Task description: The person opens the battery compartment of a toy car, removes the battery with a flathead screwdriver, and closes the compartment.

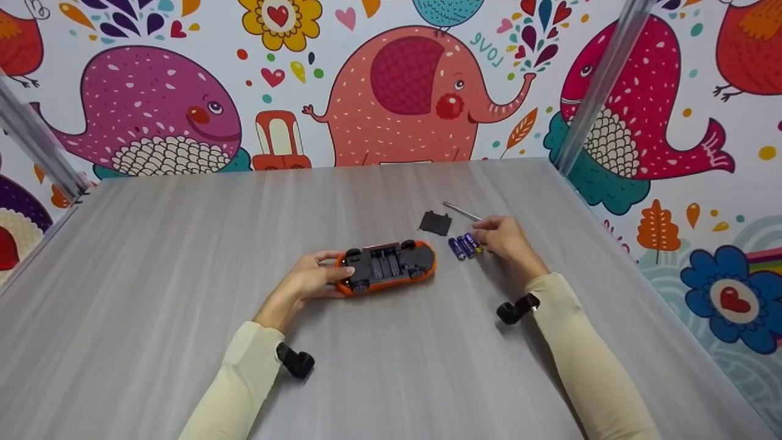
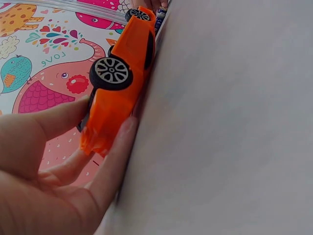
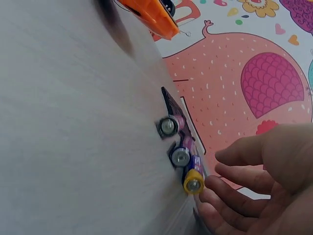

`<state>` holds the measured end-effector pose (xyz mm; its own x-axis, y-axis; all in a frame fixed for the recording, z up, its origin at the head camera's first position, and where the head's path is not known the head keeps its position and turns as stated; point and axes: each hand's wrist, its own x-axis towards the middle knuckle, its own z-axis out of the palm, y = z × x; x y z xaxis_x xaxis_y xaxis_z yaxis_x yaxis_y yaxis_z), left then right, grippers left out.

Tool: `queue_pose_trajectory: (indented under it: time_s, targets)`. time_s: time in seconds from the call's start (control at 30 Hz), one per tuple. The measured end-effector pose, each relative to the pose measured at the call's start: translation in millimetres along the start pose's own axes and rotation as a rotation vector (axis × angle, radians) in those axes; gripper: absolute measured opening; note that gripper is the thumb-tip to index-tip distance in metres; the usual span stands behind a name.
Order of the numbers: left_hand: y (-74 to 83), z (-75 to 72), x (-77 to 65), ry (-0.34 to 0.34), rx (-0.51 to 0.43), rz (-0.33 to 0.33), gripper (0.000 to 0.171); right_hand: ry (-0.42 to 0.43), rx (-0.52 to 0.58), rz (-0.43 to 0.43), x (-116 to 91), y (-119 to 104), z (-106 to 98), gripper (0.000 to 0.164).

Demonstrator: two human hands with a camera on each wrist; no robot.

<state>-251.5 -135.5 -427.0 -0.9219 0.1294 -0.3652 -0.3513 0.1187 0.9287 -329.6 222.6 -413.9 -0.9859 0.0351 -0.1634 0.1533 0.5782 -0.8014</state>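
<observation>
My left hand [image 1: 308,276] grips the end of an orange toy car [image 2: 120,95], thumb on its dark underside and fingers along the body. The car is upside down, wheels up, with an open battery compartment [image 1: 386,263] showing bare slots. My right hand [image 1: 504,237] is beside three purple batteries [image 1: 465,246] lying side by side. In the right wrist view its fingers [image 3: 239,196] are loosely bent close to the yellow-ended battery [image 3: 194,181], with nothing visible between thumb and fingers. A screwdriver [image 1: 461,211] shows its metal shaft; its handle is hidden by the right hand.
A black battery cover [image 1: 435,223] lies flat on the grey wood-grain table [image 1: 183,256], just behind the batteries. A wall printed with cartoon animals [image 1: 403,98] stands along the table's far edge. Small black cameras [image 1: 296,360] are worn on both wrists.
</observation>
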Motion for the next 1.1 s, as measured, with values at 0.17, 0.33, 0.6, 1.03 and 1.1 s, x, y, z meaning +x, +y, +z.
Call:
queue_pose_trajectory:
  time_s: [0.17, 0.33, 0.6, 1.03, 1.1]
  targets:
    - [-0.1, -0.2, 0.3, -0.003, -0.002, 0.002, 0.059, 0.023, -0.010, 0.001, -6.1, -11.5, 3.6, 0.031]
    - [0.1, -0.7, 1.2, -0.012, -0.011, -0.001, 0.060, 0.031, -0.044, -0.065, -11.8, -22.1, 7.7, 0.029]
    - [-0.6, -4.6, 0.9, -0.035, -0.039, -0.018, 0.062, -0.011, -0.064, -0.115, -20.5, -32.7, 12.6, 0.029]
    - [-1.8, -8.3, -0.5, -0.057, -0.081, -0.012, 0.058, -0.056, -0.065, -0.187, -24.8, -32.9, 20.1, 0.030]
    - [-2.0, -7.7, -0.6, -0.059, -0.078, -0.011, 0.057, -0.080, -0.048, -0.168, -25.9, -32.4, 21.1, 0.032]
